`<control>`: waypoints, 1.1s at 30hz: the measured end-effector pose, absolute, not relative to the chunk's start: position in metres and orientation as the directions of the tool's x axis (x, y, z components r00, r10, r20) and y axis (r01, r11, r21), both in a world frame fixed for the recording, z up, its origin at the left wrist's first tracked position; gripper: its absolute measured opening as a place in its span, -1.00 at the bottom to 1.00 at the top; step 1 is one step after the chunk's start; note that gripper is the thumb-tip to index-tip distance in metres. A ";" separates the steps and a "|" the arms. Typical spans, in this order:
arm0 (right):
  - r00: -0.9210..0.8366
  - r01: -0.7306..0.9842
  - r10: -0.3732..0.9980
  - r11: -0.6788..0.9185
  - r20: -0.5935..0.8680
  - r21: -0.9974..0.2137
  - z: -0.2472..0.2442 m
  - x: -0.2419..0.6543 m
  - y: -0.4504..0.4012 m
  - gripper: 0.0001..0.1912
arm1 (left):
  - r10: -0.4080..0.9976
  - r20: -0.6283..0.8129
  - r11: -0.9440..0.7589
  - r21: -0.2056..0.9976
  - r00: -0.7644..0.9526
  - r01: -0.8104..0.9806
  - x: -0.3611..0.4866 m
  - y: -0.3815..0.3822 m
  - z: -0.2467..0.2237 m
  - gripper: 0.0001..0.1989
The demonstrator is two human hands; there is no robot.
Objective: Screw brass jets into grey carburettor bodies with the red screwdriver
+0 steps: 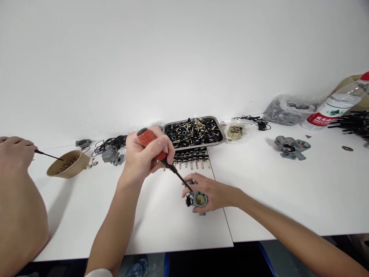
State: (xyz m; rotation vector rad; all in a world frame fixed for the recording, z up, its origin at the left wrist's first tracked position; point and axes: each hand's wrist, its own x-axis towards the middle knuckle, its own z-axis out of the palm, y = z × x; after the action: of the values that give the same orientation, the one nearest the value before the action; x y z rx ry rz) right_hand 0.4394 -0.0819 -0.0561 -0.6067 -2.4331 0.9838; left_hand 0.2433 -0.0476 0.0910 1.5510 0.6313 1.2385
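My left hand (150, 152) is wrapped round the red and black handle of a screwdriver (180, 176), which slants down to the right. Its tip meets the top of a small grey metal carburetor-like part (201, 199) on the white table. From the right, my right hand (211, 192) grips that metal part, with fingers behind it and the thumb at its front. A round opening and a black knob show on the part. Just behind my hands, a row of black pieces with brass stems (191, 158) lies along the tray's front.
A metal tray (223, 136) of black and brass pieces stands by the wall. At left, another person's hand (15, 154) holds a screwdriver over a tan bowl (69, 169). Grey castings (291, 147), bags and a bottle (331, 111) are at right.
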 end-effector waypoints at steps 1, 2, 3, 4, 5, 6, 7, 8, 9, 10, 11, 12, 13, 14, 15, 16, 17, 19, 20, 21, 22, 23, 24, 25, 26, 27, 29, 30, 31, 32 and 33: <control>-0.807 0.235 0.540 0.666 0.240 -0.709 -0.055 0.440 -0.082 -0.60 | 0.845 0.384 -0.350 0.923 0.371 -0.159 0.245 -0.050 0.089 -0.74; -0.810 0.240 0.535 0.678 0.242 -0.695 -0.054 0.440 -0.082 -0.64 | 0.838 0.368 -0.343 0.930 0.404 -0.134 0.246 -0.052 0.086 -0.75; -0.812 0.243 0.531 0.686 0.243 -0.685 -0.054 0.440 -0.082 -0.67 | 0.832 0.348 -0.335 0.936 0.432 -0.108 0.248 -0.053 0.083 -0.76; -0.812 0.247 0.530 0.691 0.243 -0.679 -0.053 0.440 -0.082 -0.68 | 0.828 0.327 -0.326 0.942 0.455 -0.083 0.249 -0.055 0.079 -0.77; -0.812 0.250 0.531 0.693 0.243 -0.676 -0.053 0.440 -0.082 -0.69 | 0.828 0.307 -0.316 0.947 0.470 -0.061 0.250 -0.055 0.076 -0.78; -0.810 0.253 0.533 0.694 0.244 -0.674 -0.053 0.440 -0.082 -0.67 | 0.825 0.297 -0.314 0.948 0.481 -0.049 0.251 -0.056 0.073 -0.78; -0.807 0.257 0.537 0.693 0.245 -0.673 -0.053 0.440 -0.082 -0.65 | 0.820 0.293 -0.314 0.948 0.492 -0.040 0.252 -0.056 0.070 -0.78; -0.805 0.260 0.540 0.693 0.245 -0.673 -0.054 0.440 -0.082 -0.64 | 0.811 0.290 -0.319 0.947 0.508 -0.031 0.253 -0.055 0.068 -0.78; -0.805 0.261 0.541 0.692 0.244 -0.672 -0.055 0.440 -0.082 -0.63 | 0.802 0.291 -0.328 0.944 0.522 -0.023 0.254 -0.055 0.066 -0.78; -0.805 0.261 0.541 0.693 0.244 -0.672 -0.055 0.440 -0.082 -0.63 | 0.792 0.296 -0.341 0.940 0.534 -0.015 0.255 -0.055 0.065 -0.78; -0.807 0.260 0.539 0.692 0.243 -0.673 -0.056 0.440 -0.082 -0.64 | 0.784 0.305 -0.357 0.934 0.541 -0.009 0.256 -0.054 0.063 -0.78; -0.809 0.257 0.536 0.693 0.242 -0.674 -0.056 0.440 -0.082 -0.66 | 0.778 0.313 -0.370 0.929 0.545 -0.004 0.257 -0.054 0.062 -0.78; -0.810 0.254 0.533 0.693 0.243 -0.675 -0.057 0.440 -0.081 -0.67 | 0.775 0.319 -0.379 0.925 0.546 -0.003 0.258 -0.054 0.062 -0.78; -0.811 0.250 0.532 0.693 0.245 -0.677 -0.057 0.440 -0.081 -0.67 | 0.774 0.322 -0.382 0.924 0.546 -0.003 0.259 -0.054 0.061 -0.78; -0.810 0.244 0.531 0.692 0.249 -0.680 -0.057 0.440 -0.081 -0.68 | 0.774 0.317 -0.378 0.926 0.548 -0.002 0.260 -0.055 0.060 -0.78; -0.808 0.238 0.531 0.689 0.254 -0.684 -0.057 0.440 -0.081 -0.68 | 0.774 0.307 -0.368 0.930 0.554 -0.001 0.261 -0.055 0.059 -0.78; -0.805 0.231 0.533 0.687 0.260 -0.689 -0.057 0.440 -0.081 -0.68 | 0.775 0.292 -0.354 0.935 0.560 0.002 0.261 -0.055 0.058 -0.78; -0.800 0.218 0.534 0.682 0.272 -0.698 -0.058 0.439 -0.080 -0.68 | 0.778 0.264 -0.326 0.945 0.571 0.008 0.263 -0.056 0.056 -0.77; -0.799 0.216 0.535 0.682 0.275 -0.699 -0.058 0.439 -0.080 -0.68 | 0.778 0.251 -0.316 0.949 0.575 0.014 0.264 -0.056 0.055 -0.77; -0.798 0.220 0.537 0.680 0.272 -0.699 -0.058 0.439 -0.080 -0.68 | 0.779 0.240 -0.307 0.951 0.580 0.019 0.265 -0.056 0.053 -0.77; -0.797 0.229 0.542 0.678 0.265 -0.699 -0.058 0.439 -0.080 -0.68 | 0.779 0.232 -0.301 0.953 0.582 0.023 0.265 -0.056 0.052 -0.77; -0.797 0.240 0.548 0.675 0.255 -0.698 -0.058 0.439 -0.080 -0.68 | 0.780 0.228 -0.298 0.954 0.584 0.026 0.266 -0.056 0.051 -0.77; -0.797 0.250 0.552 0.670 0.244 -0.699 -0.058 0.439 -0.080 -0.68 | 0.778 0.227 -0.299 0.954 0.585 0.027 0.267 -0.056 0.050 -0.77; -0.798 0.258 0.555 0.666 0.234 -0.700 -0.057 0.439 -0.080 -0.68 | 0.776 0.231 -0.305 0.952 0.587 0.028 0.267 -0.056 0.050 -0.78; -0.799 0.264 0.557 0.662 0.225 -0.701 -0.057 0.439 -0.081 -0.68 | 0.770 0.239 -0.316 0.948 0.591 0.028 0.267 -0.056 0.049 -0.78; -0.802 0.268 0.556 0.660 0.217 -0.702 -0.056 0.440 -0.081 -0.68 | 0.763 0.248 -0.330 0.944 0.598 0.029 0.267 -0.057 0.049 -0.79; -0.809 0.272 0.552 0.657 0.203 -0.703 -0.054 0.440 -0.081 -0.68 | 0.746 0.265 -0.361 0.932 0.611 0.037 0.267 -0.057 0.050 -0.80; -0.811 0.274 0.551 0.657 0.198 -0.703 -0.054 0.440 -0.081 -0.69 | 0.739 0.270 -0.372 0.927 0.617 0.041 0.267 -0.058 0.051 -0.80; -0.812 0.274 0.549 0.657 0.197 -0.702 -0.053 0.440 -0.081 -0.68 | 0.736 0.270 -0.379 0.924 0.621 0.046 0.267 -0.058 0.052 -0.80; -0.812 0.274 0.549 0.658 0.197 -0.701 -0.053 0.440 -0.081 -0.68 | 0.734 0.270 -0.381 0.923 0.623 0.050 0.266 -0.058 0.052 -0.80; -0.812 0.274 0.549 0.659 0.199 -0.701 -0.053 0.440 -0.081 -0.68 | 0.734 0.269 -0.382 0.923 0.624 0.052 0.266 -0.058 0.053 -0.79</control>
State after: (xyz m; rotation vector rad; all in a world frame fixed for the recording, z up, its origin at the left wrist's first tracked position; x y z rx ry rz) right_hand 0.4401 -0.0809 -0.0526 -0.6465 -2.4819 0.9556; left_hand 0.2663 -0.0579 0.0527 1.8343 0.6317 0.8422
